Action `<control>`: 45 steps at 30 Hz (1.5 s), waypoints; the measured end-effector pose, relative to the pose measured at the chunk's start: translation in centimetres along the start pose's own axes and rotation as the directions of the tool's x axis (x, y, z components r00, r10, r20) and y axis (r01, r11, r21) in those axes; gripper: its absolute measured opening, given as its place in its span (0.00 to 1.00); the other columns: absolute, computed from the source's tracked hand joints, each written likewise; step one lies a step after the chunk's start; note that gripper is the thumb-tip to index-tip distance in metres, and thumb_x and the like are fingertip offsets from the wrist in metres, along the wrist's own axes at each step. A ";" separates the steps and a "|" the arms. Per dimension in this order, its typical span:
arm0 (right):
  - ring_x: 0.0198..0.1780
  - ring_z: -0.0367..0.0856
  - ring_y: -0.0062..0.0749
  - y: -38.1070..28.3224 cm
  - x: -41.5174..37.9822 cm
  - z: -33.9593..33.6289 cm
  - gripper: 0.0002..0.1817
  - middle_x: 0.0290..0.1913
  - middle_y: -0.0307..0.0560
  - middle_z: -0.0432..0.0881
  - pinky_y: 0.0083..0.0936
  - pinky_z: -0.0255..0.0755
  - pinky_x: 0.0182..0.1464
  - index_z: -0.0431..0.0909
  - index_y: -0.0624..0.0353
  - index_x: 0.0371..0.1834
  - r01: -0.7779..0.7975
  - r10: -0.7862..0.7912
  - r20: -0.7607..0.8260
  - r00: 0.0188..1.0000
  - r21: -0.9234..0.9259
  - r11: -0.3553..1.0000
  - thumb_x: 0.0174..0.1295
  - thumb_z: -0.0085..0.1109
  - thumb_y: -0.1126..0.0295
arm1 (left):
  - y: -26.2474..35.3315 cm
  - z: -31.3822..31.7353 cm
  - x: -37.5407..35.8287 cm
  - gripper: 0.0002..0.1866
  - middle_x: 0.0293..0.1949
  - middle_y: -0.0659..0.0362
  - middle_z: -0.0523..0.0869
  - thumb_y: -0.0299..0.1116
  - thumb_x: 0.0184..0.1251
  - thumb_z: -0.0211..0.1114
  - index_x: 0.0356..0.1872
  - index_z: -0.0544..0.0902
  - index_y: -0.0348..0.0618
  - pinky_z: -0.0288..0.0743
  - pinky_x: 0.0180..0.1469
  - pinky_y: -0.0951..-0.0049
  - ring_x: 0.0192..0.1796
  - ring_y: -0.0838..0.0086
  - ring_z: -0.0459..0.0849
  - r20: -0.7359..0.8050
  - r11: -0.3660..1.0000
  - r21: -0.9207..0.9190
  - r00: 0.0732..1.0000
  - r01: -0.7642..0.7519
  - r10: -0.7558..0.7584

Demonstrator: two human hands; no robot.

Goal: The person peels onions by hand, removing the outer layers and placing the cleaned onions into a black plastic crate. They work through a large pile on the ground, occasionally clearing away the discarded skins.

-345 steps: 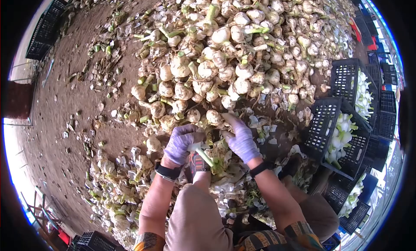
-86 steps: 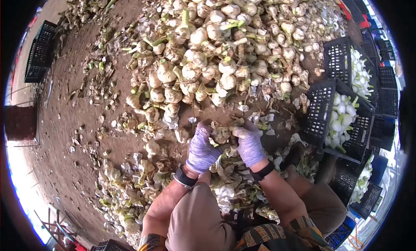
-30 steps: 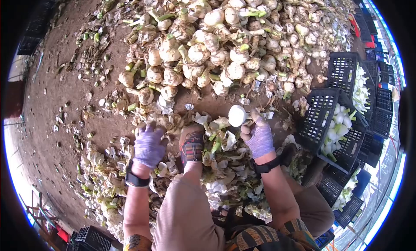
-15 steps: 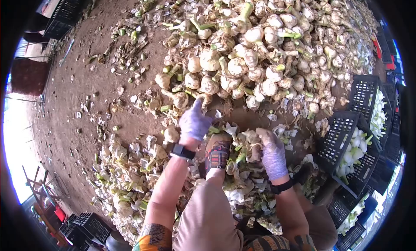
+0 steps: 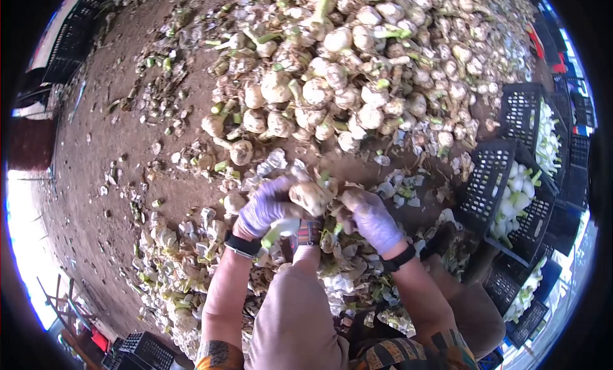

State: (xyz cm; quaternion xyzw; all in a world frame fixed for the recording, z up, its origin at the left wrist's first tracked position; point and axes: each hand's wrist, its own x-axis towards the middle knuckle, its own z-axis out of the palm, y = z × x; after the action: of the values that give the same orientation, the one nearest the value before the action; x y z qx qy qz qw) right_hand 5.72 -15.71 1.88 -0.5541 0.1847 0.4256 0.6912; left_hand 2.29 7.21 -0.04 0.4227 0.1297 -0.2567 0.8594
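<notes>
Just above my shin, my left hand [image 5: 265,207], in a thin purple glove, is wrapped round a dirty bulb [image 5: 309,197] with a pale green stem hanging below. My right hand [image 5: 370,220], gloved too, is closed at the right side of that bulb, fingers curled; what lies in its fingers is too small to make out. A large pile of soil-stained bulbs [image 5: 317,92] covers the ground ahead. Loose peeled skins [image 5: 185,274] lie in a heap around my legs.
At the right stand black crates [image 5: 483,188] holding peeled white bulbs [image 5: 516,200]. Another black crate [image 5: 75,34] is at the upper left, and more crates [image 5: 143,351] at the lower left. Trimmings dot the brown floor [image 5: 89,185].
My left hand has come back from the pile's edge and now holds a bulb. My right hand has moved inward beside it. The view has shifted slightly to the right.
</notes>
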 end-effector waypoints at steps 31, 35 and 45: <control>0.41 0.77 0.20 -1.6 -0.2 0.0 0.14 0.41 0.40 0.81 0.19 0.72 0.46 0.77 0.65 0.48 0.188 -0.173 -0.170 0.970 0.076 0.979 0.58 0.59 0.76 | -3.3 6.7 0.9 0.35 0.44 0.57 0.83 0.36 0.41 0.80 0.52 0.74 0.32 0.76 0.49 0.76 0.45 0.77 0.81 -0.301 0.934 0.352 0.938 -0.061 0.175; 0.36 0.76 0.16 -1.3 -0.7 -1.1 0.16 0.38 0.37 0.80 0.14 0.71 0.38 0.76 0.63 0.50 0.201 -0.218 -0.120 0.968 -0.141 0.969 0.57 0.57 0.74 | -6.4 4.4 1.5 0.29 0.42 0.56 0.83 0.41 0.50 0.74 0.50 0.76 0.34 0.77 0.44 0.77 0.40 0.75 0.82 -0.107 0.981 -0.126 0.985 -0.149 0.136; 0.24 0.73 0.14 -2.4 -1.7 -1.1 0.16 0.28 0.37 0.80 0.12 0.68 0.26 0.78 0.63 0.45 0.163 -0.167 -0.055 0.985 -0.058 0.985 0.53 0.61 0.71 | -2.0 6.5 1.1 0.46 0.48 0.55 0.79 0.53 0.52 0.72 0.64 0.62 0.32 0.73 0.49 0.77 0.44 0.76 0.79 -0.100 0.989 -0.116 0.992 -0.090 0.078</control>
State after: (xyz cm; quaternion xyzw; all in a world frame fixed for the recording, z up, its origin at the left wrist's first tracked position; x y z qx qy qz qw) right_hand 6.88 -17.47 4.24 -0.5982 0.1473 0.3549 0.7032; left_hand 2.16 0.63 2.15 0.3869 0.1679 -0.1915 0.8863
